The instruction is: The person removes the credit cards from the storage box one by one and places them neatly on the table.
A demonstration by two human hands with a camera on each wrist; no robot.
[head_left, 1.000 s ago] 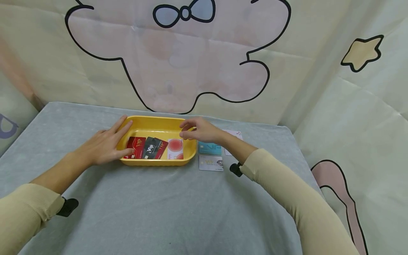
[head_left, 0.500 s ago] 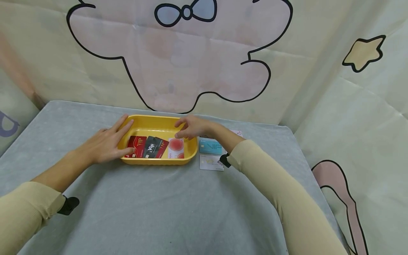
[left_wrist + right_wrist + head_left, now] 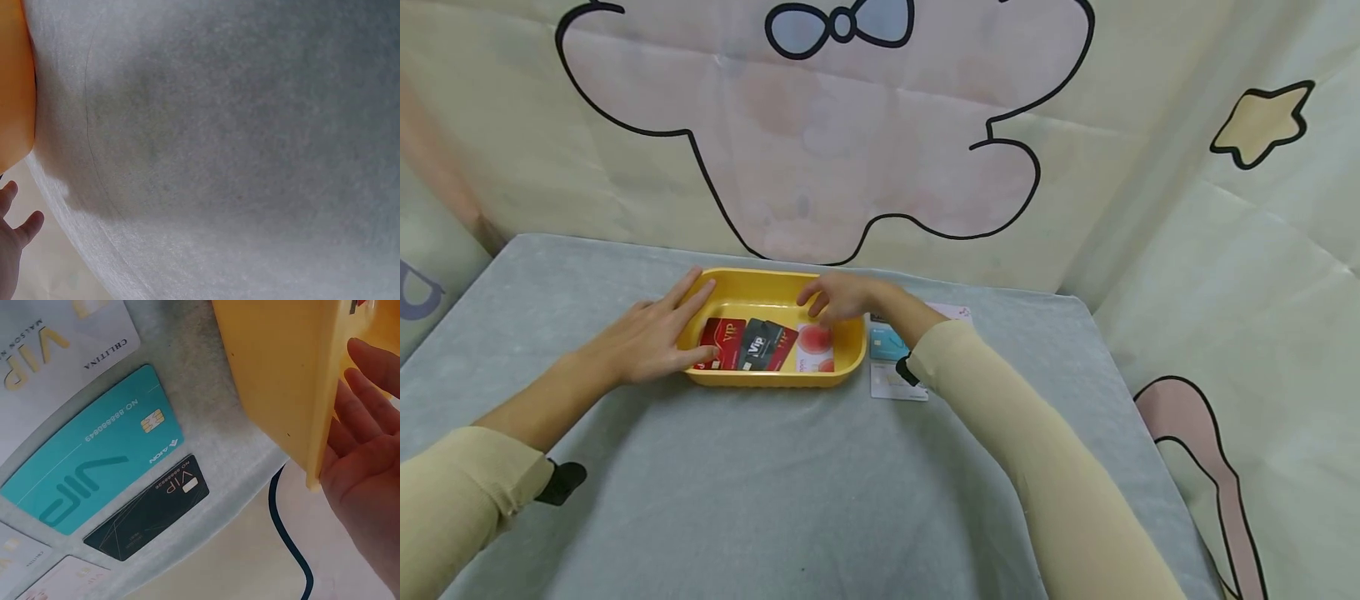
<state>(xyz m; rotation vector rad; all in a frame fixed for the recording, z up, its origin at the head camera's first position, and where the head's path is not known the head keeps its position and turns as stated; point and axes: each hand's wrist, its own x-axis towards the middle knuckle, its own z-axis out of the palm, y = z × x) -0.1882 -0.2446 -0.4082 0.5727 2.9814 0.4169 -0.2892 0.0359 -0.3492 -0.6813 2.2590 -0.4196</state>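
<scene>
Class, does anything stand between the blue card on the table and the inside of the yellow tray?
Yes: the right wall of the yellow tray stands between them. The right hand also reaches in over that side.

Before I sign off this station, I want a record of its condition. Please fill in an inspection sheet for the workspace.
Surface: grey cloth, lightly creased.
Job's things: yellow tray holding a charcoal VIP card, two red cards and a white card with pink circles; outside it lie a turquoise card, a black card and three pale cards.
Clutter: nothing seen.
Hands: left hand spread on the tray's left end; right hand loosely bent over its right end, no card seen in it.
Cables: nothing seen; the dark line in the right wrist view looks printed.
Surroundings: pale backdrop with a printed star.
</scene>
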